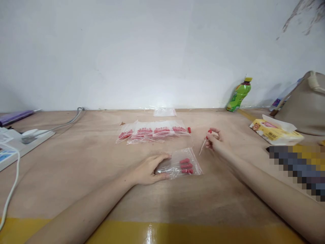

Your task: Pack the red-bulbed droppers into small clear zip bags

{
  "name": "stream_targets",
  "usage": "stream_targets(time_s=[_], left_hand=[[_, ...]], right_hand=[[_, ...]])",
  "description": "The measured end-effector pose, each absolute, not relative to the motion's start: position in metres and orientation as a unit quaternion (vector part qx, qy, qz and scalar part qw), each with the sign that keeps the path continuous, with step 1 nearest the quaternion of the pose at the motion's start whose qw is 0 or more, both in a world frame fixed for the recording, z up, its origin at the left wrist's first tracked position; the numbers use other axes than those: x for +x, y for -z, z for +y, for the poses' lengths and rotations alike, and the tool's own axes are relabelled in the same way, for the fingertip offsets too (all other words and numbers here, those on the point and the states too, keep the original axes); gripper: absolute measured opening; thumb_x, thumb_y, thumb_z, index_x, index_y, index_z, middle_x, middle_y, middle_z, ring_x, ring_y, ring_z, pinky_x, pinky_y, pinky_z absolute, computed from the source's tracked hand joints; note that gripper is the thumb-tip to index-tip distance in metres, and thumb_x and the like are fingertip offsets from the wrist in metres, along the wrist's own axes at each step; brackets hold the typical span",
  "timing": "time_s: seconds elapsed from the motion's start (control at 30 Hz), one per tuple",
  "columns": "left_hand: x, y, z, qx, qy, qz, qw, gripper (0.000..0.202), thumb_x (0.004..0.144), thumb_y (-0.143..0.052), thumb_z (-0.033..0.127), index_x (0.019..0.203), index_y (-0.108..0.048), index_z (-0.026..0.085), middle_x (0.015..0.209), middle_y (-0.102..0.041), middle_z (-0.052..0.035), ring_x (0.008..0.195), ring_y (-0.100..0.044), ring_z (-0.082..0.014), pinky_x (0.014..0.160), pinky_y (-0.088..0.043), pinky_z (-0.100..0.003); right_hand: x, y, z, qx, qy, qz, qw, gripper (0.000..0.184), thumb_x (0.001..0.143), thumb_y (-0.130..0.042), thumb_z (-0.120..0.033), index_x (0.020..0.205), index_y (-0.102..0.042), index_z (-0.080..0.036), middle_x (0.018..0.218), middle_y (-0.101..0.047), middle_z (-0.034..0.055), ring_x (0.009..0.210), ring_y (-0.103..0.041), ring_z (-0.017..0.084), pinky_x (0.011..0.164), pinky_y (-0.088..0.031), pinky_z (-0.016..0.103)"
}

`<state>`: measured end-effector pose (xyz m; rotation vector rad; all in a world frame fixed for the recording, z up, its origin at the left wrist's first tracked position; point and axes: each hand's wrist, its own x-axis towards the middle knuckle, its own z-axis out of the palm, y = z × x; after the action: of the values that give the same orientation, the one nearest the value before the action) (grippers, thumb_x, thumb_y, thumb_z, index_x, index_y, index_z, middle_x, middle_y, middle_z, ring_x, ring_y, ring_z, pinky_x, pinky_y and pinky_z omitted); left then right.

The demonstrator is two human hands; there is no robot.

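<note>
My left hand (151, 168) lies on the near end of a small clear zip bag (180, 164), thumb and fingers gripping its edge against the table; three red-capped pieces lie inside. To the right, my right hand (214, 139) is closed in a pinch on a thin dropper (204, 143) with a red cap, held slanted just above the table. Behind them, a row of filled clear bags (152, 133) with red pieces lies flat. One loose red piece (189, 129) sits at the row's right end.
A stack of empty clear bags (164, 112) lies by the wall. A green bottle (239, 94) leans at the back right, beside a tissue pack (276, 131) and a beige bag (306, 103). A power strip (30, 137) with cables sits left.
</note>
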<state>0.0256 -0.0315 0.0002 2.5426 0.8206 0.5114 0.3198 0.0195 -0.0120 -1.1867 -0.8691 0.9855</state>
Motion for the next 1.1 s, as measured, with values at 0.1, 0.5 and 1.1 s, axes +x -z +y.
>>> stream_targets(time_s=[0.1,0.5,1.1], left_hand=[[0.026,0.000,-0.031,0.914,-0.183,0.296,0.209,0.056,0.081,-0.056,0.042,0.129,-0.034,0.023,0.128,-0.047,-0.0078,0.117,-0.045,-0.0234,0.097,-0.038,-0.039],[0.027,-0.003,-0.032,0.912,-0.177,0.304,0.213,0.056,0.082,-0.056,0.041,0.129,-0.034,0.022,0.128,-0.047,-0.0089,0.116,-0.046,-0.0238,0.097,-0.038,-0.039],[0.028,-0.004,-0.033,0.914,-0.177,0.304,0.203,0.057,0.082,-0.057,0.041,0.129,-0.035,0.019,0.126,-0.048,-0.0100,0.114,-0.047,-0.0229,0.096,-0.039,-0.038]], right_hand=[[0.313,0.022,0.010,-0.504,-0.405,-0.397,0.651,0.041,0.065,-0.065,-0.035,0.096,-0.041,-0.023,0.061,-0.051,-0.0080,0.044,-0.050,0.007,0.041,-0.044,0.018],[0.295,0.021,-0.015,-0.470,-0.444,-0.414,0.640,0.046,0.063,-0.066,-0.042,0.092,-0.037,-0.023,0.060,-0.051,-0.0086,0.048,-0.053,0.008,0.046,-0.047,0.021],[0.311,0.023,-0.015,-0.464,-0.503,-0.642,0.345,0.032,0.065,-0.066,-0.044,0.081,-0.063,-0.016,0.063,-0.058,-0.0005,0.053,-0.048,0.009,0.049,-0.037,0.022]])
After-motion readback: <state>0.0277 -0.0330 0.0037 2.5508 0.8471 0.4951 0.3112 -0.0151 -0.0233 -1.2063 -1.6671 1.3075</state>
